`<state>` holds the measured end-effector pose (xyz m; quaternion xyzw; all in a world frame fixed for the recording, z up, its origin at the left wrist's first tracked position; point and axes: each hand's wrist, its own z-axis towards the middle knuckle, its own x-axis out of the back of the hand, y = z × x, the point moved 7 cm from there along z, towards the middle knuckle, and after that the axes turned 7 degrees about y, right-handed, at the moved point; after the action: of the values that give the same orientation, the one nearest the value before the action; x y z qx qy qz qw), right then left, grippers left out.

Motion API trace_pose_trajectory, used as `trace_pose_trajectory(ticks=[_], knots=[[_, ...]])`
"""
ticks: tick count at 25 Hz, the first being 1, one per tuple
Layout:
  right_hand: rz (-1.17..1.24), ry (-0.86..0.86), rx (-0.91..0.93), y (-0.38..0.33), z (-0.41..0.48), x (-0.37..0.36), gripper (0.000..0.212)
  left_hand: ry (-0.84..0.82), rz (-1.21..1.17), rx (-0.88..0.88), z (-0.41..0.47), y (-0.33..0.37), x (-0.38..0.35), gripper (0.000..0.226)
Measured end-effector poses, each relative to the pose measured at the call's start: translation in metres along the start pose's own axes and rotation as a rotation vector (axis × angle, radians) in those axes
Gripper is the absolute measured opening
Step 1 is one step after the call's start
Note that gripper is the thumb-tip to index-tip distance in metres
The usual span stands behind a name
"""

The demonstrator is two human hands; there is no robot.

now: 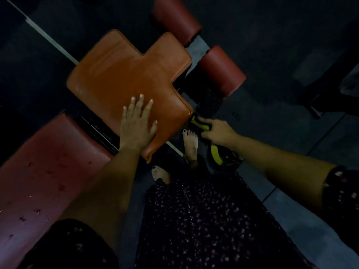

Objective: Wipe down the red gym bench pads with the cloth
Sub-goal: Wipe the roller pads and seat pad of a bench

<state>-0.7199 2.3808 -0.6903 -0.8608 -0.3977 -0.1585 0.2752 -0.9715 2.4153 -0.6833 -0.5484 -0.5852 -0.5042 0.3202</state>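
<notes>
The seat pad (120, 74) is the brightest of the red pads. It is an orange-red cushion shaped like a stubby T, smooth and glossy, with a seam running round its rounded edge. The left hand (136, 127) lies flat on the pad's near part, palm down, fingers straight and spread, holding nothing.

To the right of that hand, just off the pad's near corner, the right hand (219, 133) is clenched round the cloth (197, 123). The cloth is yellow-green on one face and dark on the other. A bunched end sticks out ahead of the fist towards the pad's corner, and a longer strip hangs below the wrist. Whether the cloth actually meets the pad I cannot tell.

Left of and below the flat hand, the long back pad (38, 171) is a duller, darker red, dotted with small dents and pale flecks. The picture's edge cuts it off.

Beyond the clenched hand sit a near roller pad (221, 70) and a far roller pad (174, 18), both dark red cylinders. A grey metal bar (196, 49) runs between them. The far roller runs out of the top edge.

The light is dim, and the frame under the pads is mostly lost in shadow. Below the cloth, two bare feet (191, 142) stand on the dark floor (291, 45), partly covered by a dark flower-printed dress (204, 220).
</notes>
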Motion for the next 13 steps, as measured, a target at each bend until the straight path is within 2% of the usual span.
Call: trace_pose_trajectory(ticks=[2,3,4,7,9,11,13], knots=[[0.293,0.174,-0.168,0.006,0.014,-0.001,0.066,0.022,-0.028,-0.032,-0.008,-0.003,-0.002,0.063],[0.464,0.217,-0.274,0.001,0.012,-0.013,0.067,0.031,-0.038,-0.044,-0.012,-0.005,-0.003,0.062],[0.532,0.238,-0.296,-0.006,0.008,-0.025,0.068,0.038,-0.04,-0.057,-0.017,-0.008,-0.006,0.06],[0.573,0.158,-0.258,-0.043,-0.025,-0.094,0.072,0.044,-0.034,-0.081,-0.025,-0.015,-0.014,0.059],[0.574,0.048,-0.257,-0.05,-0.048,-0.123,0.061,0.019,-0.061,-0.075,-0.024,-0.017,-0.015,0.058],[0.575,0.119,-0.251,-0.04,-0.047,-0.116,0.06,-0.012,-0.059,-0.073,-0.023,-0.019,-0.013,0.059],[0.66,0.324,-0.346,-0.024,-0.031,-0.075,0.063,-0.03,-0.014,-0.096,-0.023,-0.019,-0.011,0.061]])
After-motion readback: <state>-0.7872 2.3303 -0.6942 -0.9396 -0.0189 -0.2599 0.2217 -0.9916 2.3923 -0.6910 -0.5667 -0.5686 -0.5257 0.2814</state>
